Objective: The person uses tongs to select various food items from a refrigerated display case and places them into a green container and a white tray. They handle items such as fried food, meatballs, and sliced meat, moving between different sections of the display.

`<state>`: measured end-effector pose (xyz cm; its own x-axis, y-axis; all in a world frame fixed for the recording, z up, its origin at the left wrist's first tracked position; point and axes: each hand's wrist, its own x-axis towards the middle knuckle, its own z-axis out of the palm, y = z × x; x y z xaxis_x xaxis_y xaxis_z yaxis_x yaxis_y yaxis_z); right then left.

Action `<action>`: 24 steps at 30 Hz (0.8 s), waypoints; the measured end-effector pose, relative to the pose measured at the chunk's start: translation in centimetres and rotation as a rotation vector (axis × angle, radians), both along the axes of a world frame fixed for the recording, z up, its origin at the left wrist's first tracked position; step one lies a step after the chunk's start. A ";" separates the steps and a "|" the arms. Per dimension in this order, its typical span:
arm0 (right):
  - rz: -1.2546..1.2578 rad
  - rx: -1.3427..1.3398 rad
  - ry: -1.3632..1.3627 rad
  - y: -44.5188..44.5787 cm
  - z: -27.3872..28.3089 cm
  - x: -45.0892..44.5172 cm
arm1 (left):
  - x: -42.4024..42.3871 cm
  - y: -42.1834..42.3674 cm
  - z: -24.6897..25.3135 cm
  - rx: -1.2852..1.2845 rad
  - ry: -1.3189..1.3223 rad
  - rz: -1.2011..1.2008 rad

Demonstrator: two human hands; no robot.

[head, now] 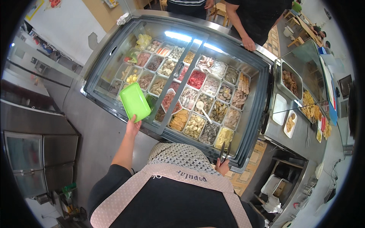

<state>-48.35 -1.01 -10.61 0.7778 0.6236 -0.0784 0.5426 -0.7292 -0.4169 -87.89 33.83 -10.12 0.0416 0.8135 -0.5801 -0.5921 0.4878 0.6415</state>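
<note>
My left hand (133, 126) grips the near edge of a bright green plastic tray (135, 102), which has nothing on it and is held over the left glass of a chest display case (105, 104). At the near right edge of the case, my right hand (222, 166) holds dark tongs (225, 151), their tips by a container of yellow sheets (224, 137). White containers of sliced meat, seafood, balls and vegetables stand in rows inside. A white ladle (200, 105) lies across some of them. The right part of the case is uncovered.
Across the case stand two people; one rests a hand (248, 44) on its metal rim (216, 28). A side counter at right carries a steel pan of food (291, 81), a white tray (279, 109) and a white dish with food (290, 124). The sliding glass has a handle (179, 69).
</note>
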 end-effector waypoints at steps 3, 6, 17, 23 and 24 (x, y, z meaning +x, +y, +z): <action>-0.050 0.049 0.045 -0.3 -0.6 0.0 | -0.7 0.6 0.8 0.007 0.041 0.097; -0.076 0.052 0.021 -0.4 -1.2 -0.3 | -1.3 0.0 0.3 -0.029 0.054 0.188; 0.005 0.013 0.008 -0.3 -0.7 0.5 | -2.3 -3.3 -5.0 -0.138 0.148 0.271; -0.037 0.004 0.017 -0.4 0.0 0.0 | -2.6 -2.9 -5.8 -0.106 0.198 0.177; -0.038 -0.016 0.035 -0.4 0.4 -0.1 | -2.9 -2.8 -6.2 -0.116 0.205 0.198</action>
<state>-48.43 -1.40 -10.19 0.7977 0.5919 -0.1155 0.4995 -0.7558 -0.4235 -90.76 31.07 -16.36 -0.2386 0.7222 -0.6492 -0.5467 0.4526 0.7045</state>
